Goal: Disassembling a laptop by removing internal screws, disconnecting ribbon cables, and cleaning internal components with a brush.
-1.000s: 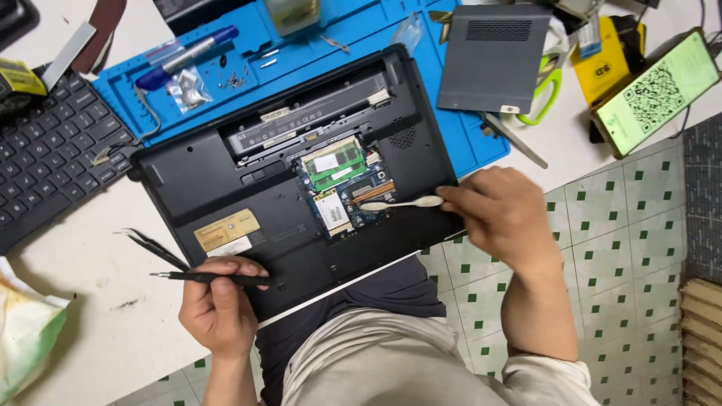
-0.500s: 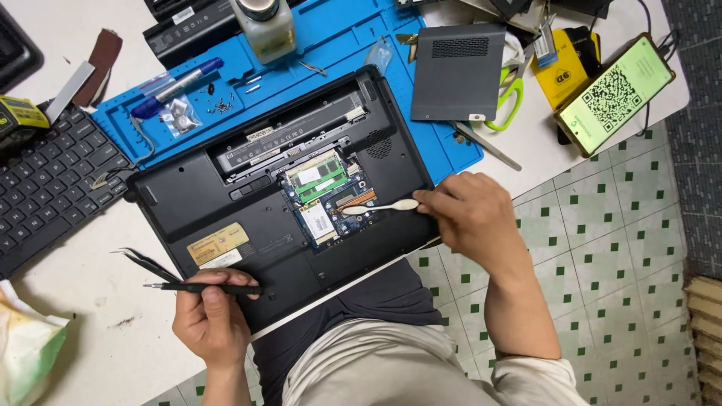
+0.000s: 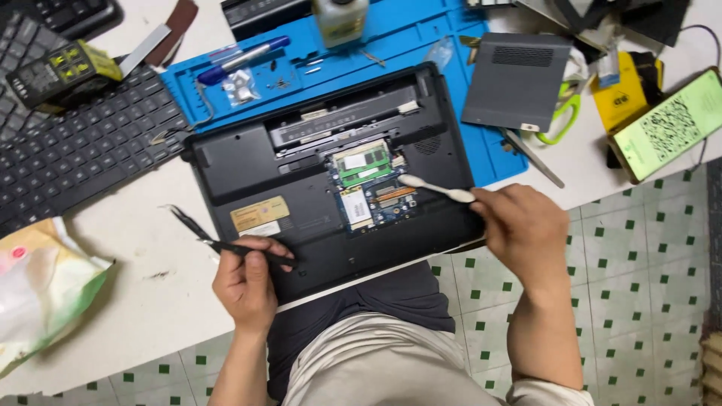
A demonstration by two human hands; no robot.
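Swab point(image 3: 436, 188) tip now farther from circuit board point(image 3: 372, 197), right hand point(image 3: 523, 229) withdrawn.

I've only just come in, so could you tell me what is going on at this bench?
A person has a black laptop lying bottom-up on a white table, its access panel off. The right hand holds a cotton swab over the exposed circuit boards. The left hand holds black tweezers at the laptop's near edge.

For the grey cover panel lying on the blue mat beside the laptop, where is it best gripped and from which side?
Probably by its right-hand long edge, coming in from the right. The grey cover panel lies flat, thin and free of both hands, and its right edge overhangs the blue mat, above the green-handled scissors, so fingers could likely slip under there.
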